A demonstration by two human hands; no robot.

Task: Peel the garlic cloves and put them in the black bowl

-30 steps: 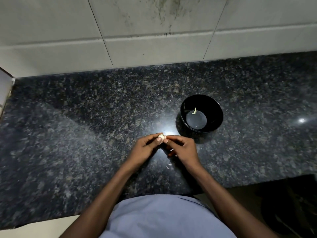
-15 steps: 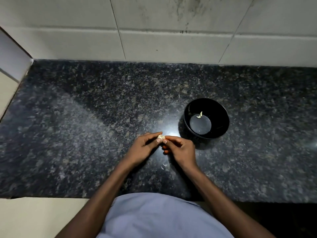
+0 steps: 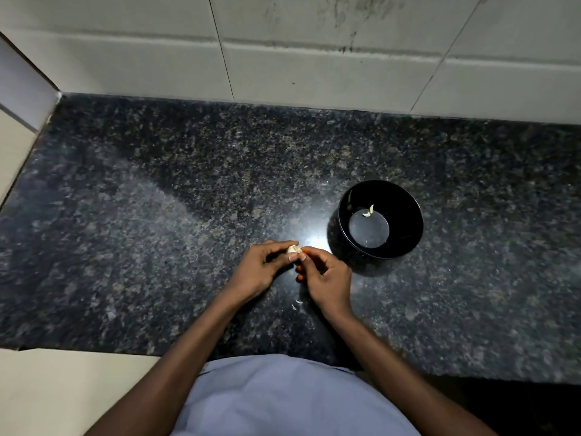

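i hold a garlic clove between both hands, just above the dark speckled counter. my left hand has its fingers curled round the clove, thumb on the near side and forefinger over the top, so it grips the clove at its left end. my right hand meets it from the other side, thumb and forefinger pinching at the clove's right edge, the other fingers curled under. the two hands touch at the fingertips. the black bowl stands on the counter just to the right of my hands and a little farther from me, apart from them. inside it, near the far edge of its flat bottom, lies one small pale piece of garlic. a few pale flecks of skin lie on the counter between my wrists. behind the counter runs a pale tiled wall, and my light blue shirt fills the bottom of the view.
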